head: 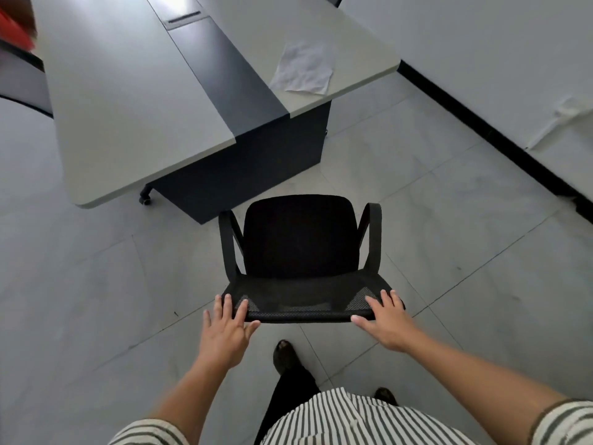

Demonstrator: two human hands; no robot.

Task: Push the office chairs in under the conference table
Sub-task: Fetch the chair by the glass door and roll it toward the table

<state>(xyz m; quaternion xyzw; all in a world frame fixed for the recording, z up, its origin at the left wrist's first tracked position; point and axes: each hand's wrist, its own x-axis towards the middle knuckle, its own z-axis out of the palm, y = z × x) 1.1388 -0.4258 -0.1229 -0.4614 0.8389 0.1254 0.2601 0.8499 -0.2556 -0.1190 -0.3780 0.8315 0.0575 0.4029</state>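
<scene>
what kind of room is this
Most likely an office meeting room: a long grey conference table with a dark centre strip and a cable slot, a black mesh office chair on a pale tiled floor, and plain white walls.

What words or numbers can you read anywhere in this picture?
None can be read.
The crumpled paper on the conference table shows no legible writing.
The black chair shows no label or brand.
The red thing at the top left corner is too blurred to tell.

Black chair (300,242) facing table (128,101) (apart)
</scene>
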